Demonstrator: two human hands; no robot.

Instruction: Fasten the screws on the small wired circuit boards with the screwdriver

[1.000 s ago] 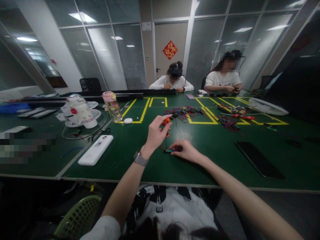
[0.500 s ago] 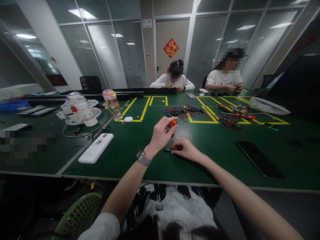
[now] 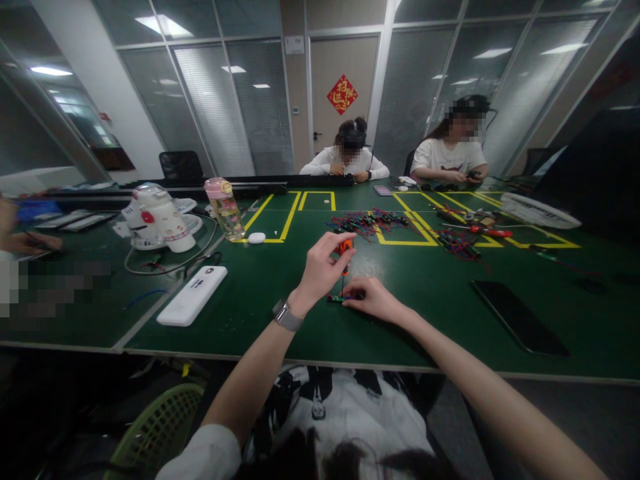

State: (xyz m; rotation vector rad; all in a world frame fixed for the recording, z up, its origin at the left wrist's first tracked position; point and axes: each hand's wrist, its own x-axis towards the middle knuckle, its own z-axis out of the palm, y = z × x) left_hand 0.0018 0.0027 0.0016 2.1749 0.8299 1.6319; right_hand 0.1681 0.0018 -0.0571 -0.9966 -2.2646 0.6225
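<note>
My left hand (image 3: pixel 324 263), with a grey watch on its wrist, grips the orange handle of a small screwdriver (image 3: pixel 345 249). The tool stands upright, its thin shaft pointing down to a small green circuit board (image 3: pixel 336 299) on the green table (image 3: pixel 280 340). Whether the tip touches a screw is too small to tell. My right hand (image 3: pixel 373 299) rests on the table and pinches the right end of the board, where dark wires show at the fingers. Beyond my hands lies a heap of red and blue wired parts (image 3: pixel 367 223).
A white power bank (image 3: pixel 193 297) and pink-lidded bottle (image 3: pixel 225 210) are at left; a black phone (image 3: pixel 517 317) lies at right. Red-handled tools (image 3: pixel 490 232) sit beside more wired parts. Two people sit opposite; another person's hand (image 3: pixel 37 243) shows at far left.
Another person's hand and sleeve have come into view at the left edge. The seated person at right has shifted their hands slightly. My own hands have hardly moved.
</note>
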